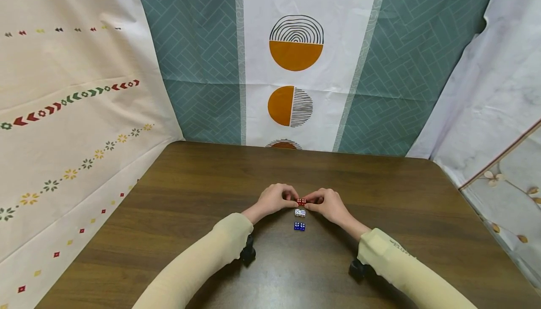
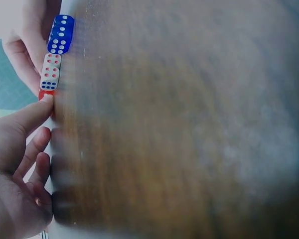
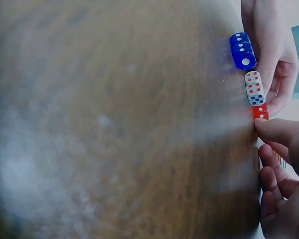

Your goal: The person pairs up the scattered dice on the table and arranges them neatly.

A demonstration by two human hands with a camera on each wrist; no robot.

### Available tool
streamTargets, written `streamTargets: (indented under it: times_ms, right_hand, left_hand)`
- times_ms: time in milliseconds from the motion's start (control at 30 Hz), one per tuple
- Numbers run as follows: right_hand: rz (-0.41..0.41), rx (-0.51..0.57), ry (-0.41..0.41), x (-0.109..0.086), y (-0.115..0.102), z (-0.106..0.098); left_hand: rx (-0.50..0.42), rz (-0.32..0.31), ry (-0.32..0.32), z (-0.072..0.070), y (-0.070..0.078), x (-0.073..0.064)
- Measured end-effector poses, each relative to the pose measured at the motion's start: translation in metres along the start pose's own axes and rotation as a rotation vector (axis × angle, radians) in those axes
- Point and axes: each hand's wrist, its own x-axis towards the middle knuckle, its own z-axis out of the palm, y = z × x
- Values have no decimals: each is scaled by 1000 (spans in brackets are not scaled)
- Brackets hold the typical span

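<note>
Two red dice [image 1: 301,202] sit side by side, farthest from me in a short column of dice. My left hand [image 1: 272,200] pinches them at the left end, its thumb [image 2: 37,110] on the near face. At the right end my right hand [image 1: 330,205] pinches them too, thumb [image 3: 274,128] against the red. Just nearer lies a pair of white dice [image 1: 300,213] with red and blue pips, and nearer still a pair of blue dice [image 1: 299,226] with white pips. Neither hand touches the white or blue pairs. In both wrist views the red dice are mostly hidden.
All the dice rest on a dark brown wooden table [image 1: 203,177]. Patterned cloths hang behind it [image 1: 198,65] and along both sides. A black wrist strap piece [image 1: 248,251] shows under the left sleeve, another [image 1: 357,270] under the right.
</note>
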Motion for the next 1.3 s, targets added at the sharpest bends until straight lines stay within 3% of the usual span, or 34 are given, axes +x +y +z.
streamTargets:
  times_ms: [933,1133,1300]
  right_hand:
    - [14,13,-4,-2,-1,1]
    - [-10,6,-22,-5,0,-1]
    - [-36,-23,1,-16,2,-3]
  left_hand:
    - [13,19,10,0,1,-3]
    - [-23,39,-41,-5,-3,-5]
    - [-52,43,-51,-14,-11,-15]
